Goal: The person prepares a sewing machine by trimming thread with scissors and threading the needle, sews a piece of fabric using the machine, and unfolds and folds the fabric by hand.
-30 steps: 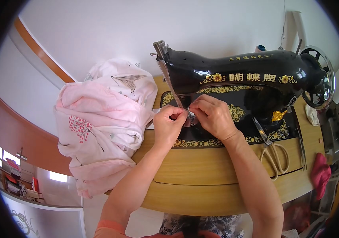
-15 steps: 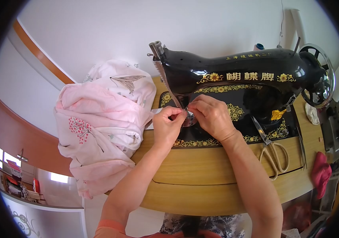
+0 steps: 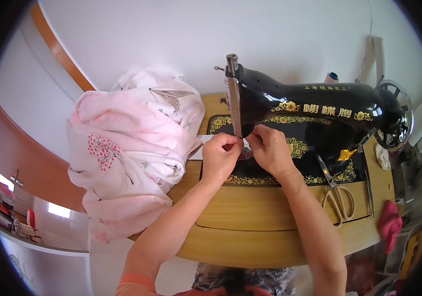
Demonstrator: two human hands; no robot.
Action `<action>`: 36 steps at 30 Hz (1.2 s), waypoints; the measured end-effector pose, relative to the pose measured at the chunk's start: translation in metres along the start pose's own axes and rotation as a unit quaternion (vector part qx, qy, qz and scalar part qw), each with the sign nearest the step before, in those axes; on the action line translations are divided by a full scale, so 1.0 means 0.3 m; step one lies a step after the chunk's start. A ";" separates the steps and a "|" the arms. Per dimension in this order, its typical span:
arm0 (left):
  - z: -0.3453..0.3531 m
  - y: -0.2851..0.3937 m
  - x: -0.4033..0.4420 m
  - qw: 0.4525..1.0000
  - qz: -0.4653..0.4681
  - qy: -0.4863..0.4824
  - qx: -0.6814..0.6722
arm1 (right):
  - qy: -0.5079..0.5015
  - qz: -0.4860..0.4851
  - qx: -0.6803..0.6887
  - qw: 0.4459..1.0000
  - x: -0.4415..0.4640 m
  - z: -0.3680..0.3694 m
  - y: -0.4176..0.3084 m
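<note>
A black sewing machine [image 3: 309, 98] with gold lettering and flower trim stands on a wooden table. My left hand [image 3: 222, 155] is at the needle area from the left, thumb and forefinger pinched together. From the right, my right hand [image 3: 271, 152] meets it there, its fingers also pinched. Whatever lies between the fingertips is too small to make out. Below them part of the round metal needle plate [image 3: 245, 154] shows. Left of my hands lies a bunched pink and white printed cloth [image 3: 127, 153].
Scissors [image 3: 337, 197] with beige handles lie on the right, partly over the machine bed. The handwheel [image 3: 402, 116] is at the far right, and a thread spool [image 3: 331, 77] stands behind the arm. A red cloth [image 3: 389, 222] hangs by the right edge of the wooden table [image 3: 255, 244].
The camera view has shifted and turned, so the machine's head appears farther right and more end-on. Both hands stay pinched at the needle area.
</note>
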State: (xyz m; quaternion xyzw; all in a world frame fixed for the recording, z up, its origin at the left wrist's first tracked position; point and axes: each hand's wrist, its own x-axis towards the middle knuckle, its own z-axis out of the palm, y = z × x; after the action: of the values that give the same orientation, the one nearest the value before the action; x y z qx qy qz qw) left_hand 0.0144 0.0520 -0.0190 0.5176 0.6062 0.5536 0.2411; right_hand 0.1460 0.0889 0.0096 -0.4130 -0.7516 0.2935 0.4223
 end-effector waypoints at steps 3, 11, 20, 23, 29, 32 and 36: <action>-0.004 -0.009 0.003 1.000 0.013 -0.002 0.012 | -0.026 0.050 -0.005 0.998 0.006 -0.010 -0.023; -0.026 -0.025 0.008 0.997 0.061 0.008 0.054 | -0.052 0.070 -0.016 0.996 0.003 -0.019 -0.033; -0.034 -0.038 0.012 0.998 0.052 0.028 0.003 | -0.032 0.045 0.008 0.998 0.000 0.014 0.017; -0.034 -0.046 0.015 0.998 0.058 0.024 0.000 | -0.026 0.059 0.023 0.998 0.001 0.026 0.018; -0.032 -0.046 0.014 0.997 0.068 0.024 -0.002 | -0.025 0.071 -0.004 0.997 -0.003 0.028 0.018; -0.033 -0.037 0.013 0.997 0.069 0.020 0.007 | -0.061 0.121 0.005 0.991 -0.007 0.005 0.006; -0.031 -0.044 0.009 0.994 0.102 0.013 0.030 | -0.019 0.011 -0.121 0.992 -0.093 -0.129 -0.133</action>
State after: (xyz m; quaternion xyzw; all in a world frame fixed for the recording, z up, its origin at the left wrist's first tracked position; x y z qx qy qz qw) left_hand 0.0005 0.0525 -0.0280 0.5766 0.5694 0.5637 0.1597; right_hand 0.1734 0.0488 0.0484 -0.4634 -0.7853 0.2124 0.3514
